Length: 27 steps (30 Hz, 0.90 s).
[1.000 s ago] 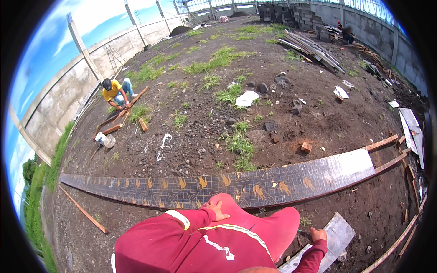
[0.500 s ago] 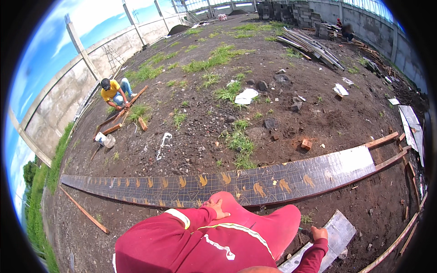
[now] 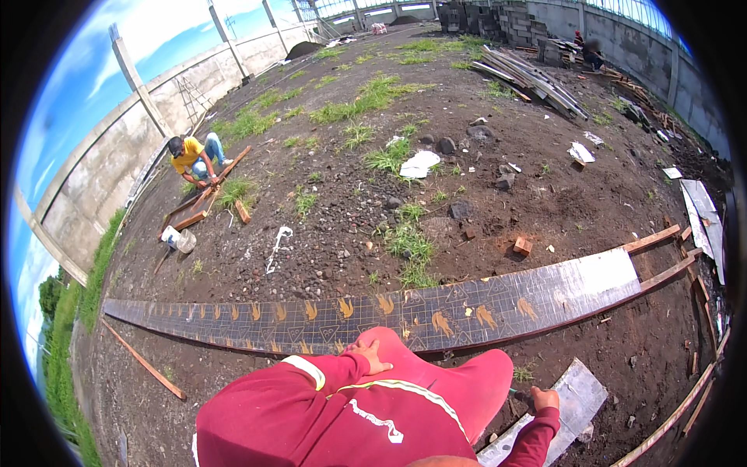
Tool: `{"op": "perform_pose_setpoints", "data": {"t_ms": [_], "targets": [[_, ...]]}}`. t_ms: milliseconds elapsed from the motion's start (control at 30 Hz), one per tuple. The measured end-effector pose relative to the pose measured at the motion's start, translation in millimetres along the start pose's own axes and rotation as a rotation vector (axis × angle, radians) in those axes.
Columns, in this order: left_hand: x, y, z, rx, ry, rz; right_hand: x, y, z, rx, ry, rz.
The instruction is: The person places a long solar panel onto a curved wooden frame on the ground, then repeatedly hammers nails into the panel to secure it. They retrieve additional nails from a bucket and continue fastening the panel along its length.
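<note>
My left hand (image 3: 372,358) lies on my red-clad left thigh, its fingers apart and holding nothing. Down at the lower right, my right hand (image 3: 545,401) is closed round a small tool (image 3: 520,395) with dark and teal parts, mostly too small to make out. It is over a grey, scuffed sheet (image 3: 580,405) lying on the dirt beside my right knee. Just beyond my knees a long narrow panel (image 3: 420,315), dark with gold printed marks and a silvery right end, stretches across the ground, with two wooden battens (image 3: 654,241) sticking out at its right.
A crouching co-worker (image 3: 191,159) in yellow handles boards at the upper left, beside white buckets (image 3: 185,241). Loose planks (image 3: 529,78), concrete blocks (image 3: 513,27) and another person (image 3: 591,58) are at the back right. Rubble, grass tufts and scrap wood (image 3: 142,358) lie about.
The view has shifted very slightly since a second ago, and a little more of the tool shows by my right hand. My left hand stays on my thigh.
</note>
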<state>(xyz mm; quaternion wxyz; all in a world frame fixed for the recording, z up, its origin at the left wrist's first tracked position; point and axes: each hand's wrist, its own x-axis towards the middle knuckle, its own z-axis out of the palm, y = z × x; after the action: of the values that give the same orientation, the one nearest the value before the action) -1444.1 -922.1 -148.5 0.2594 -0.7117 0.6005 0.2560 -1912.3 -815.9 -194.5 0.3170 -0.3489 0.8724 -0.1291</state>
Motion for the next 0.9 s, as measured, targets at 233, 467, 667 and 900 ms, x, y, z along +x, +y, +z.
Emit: {"op": "perform_pose_setpoints", "data": {"t_ms": [233, 467, 667, 900], "targets": [[0.8, 0.7, -0.8, 0.005, -0.002, 0.004, 5.3, 6.5, 3.8, -0.029, -0.009, 0.015], [2.7, -2.0, 1.9, -0.001, 0.001, 0.009, 1.8, 2.7, 1.9, -0.042, 0.029, 0.002], [5.8, -2.9, 5.0, -0.005, 0.008, 0.004, 1.3, 2.5, 0.3, -0.047, 0.029, -0.009], [5.9, -2.9, 6.8, -0.019, 0.027, 0.023, 7.1, 9.0, 6.6, -0.02, 0.034, 0.014]]}}
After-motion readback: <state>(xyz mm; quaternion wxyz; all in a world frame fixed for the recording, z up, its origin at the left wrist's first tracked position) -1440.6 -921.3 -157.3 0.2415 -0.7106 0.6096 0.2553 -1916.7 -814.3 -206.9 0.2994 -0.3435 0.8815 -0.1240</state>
